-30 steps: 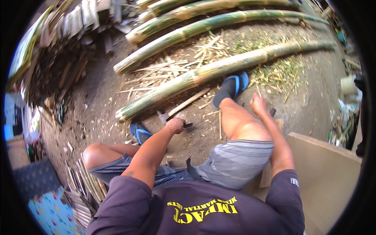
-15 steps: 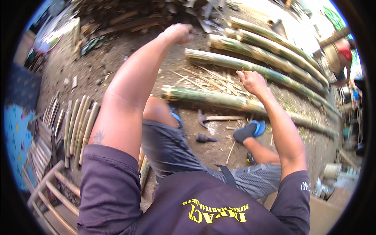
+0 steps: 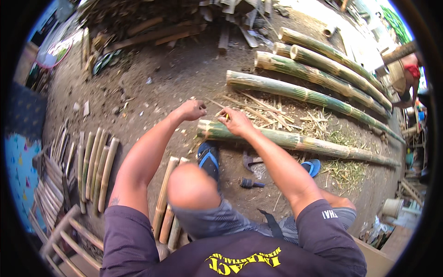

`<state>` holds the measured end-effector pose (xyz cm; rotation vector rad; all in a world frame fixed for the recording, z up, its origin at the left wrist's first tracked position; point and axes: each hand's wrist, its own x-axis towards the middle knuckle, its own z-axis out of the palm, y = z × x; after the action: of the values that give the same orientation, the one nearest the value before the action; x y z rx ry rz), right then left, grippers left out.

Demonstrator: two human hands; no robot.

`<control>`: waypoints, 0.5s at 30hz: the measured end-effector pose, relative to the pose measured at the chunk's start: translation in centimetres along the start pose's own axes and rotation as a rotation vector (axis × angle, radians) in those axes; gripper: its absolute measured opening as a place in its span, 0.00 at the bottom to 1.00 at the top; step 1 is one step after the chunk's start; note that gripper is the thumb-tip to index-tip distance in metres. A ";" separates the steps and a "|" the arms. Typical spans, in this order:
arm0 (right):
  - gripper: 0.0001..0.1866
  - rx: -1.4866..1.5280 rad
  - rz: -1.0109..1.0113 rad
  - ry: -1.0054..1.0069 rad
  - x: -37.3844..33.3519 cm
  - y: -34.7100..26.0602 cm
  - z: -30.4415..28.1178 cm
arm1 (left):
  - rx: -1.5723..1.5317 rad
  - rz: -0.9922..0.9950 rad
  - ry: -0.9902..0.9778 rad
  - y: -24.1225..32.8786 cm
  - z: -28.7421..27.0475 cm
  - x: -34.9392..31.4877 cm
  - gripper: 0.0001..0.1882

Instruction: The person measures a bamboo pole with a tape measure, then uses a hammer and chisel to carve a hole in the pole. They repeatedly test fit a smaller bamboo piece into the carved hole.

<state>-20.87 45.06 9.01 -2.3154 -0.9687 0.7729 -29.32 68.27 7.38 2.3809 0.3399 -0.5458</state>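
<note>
My left hand (image 3: 191, 111) is raised in front of me with its fingers curled; whether anything sits between them I cannot make out. Close to its right is my right hand (image 3: 236, 123), thumb and fingers pinched on a small object with a yellowish bit showing. A thin strip (image 3: 215, 102) shows by the right fingertips; I cannot tell if it is held or lies behind. Beneath the right hand runs a thick green bamboo pole (image 3: 295, 141). A claw hammer (image 3: 249, 161), partly hidden by my right forearm, and a stubby dark tool (image 3: 251, 183) lie on the ground.
More bamboo poles (image 3: 300, 93) lie beyond, with split strips (image 3: 265, 113) and shavings (image 3: 346, 173) between. Short cut bamboo pieces (image 3: 108, 173) lie at left, others (image 3: 164, 203) beside my knee. Scrap wood (image 3: 157, 30) is heaped at the back. Another person (image 3: 408, 76) is far right.
Both hands have come down and closer together, the left from far forward, the right leftward. My left knee has come into fuller view, and the view has shifted a little.
</note>
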 end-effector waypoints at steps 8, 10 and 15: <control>0.16 0.282 0.226 0.338 4.4 13.4 -1.9 | -0.347 -0.133 0.384 5.0 8.2 18.4 0.38; 0.15 0.371 0.246 0.397 4.6 15.9 -2.5 | -0.573 -0.352 0.556 5.4 9.1 22.4 0.41; 0.15 0.420 0.271 0.437 3.4 20.7 -2.9 | -0.572 -0.350 0.742 6.4 12.0 25.5 0.28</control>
<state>-7.41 34.20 -3.14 -2.1260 -0.2724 0.4774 -8.03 58.11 -9.34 1.8734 1.0891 0.2978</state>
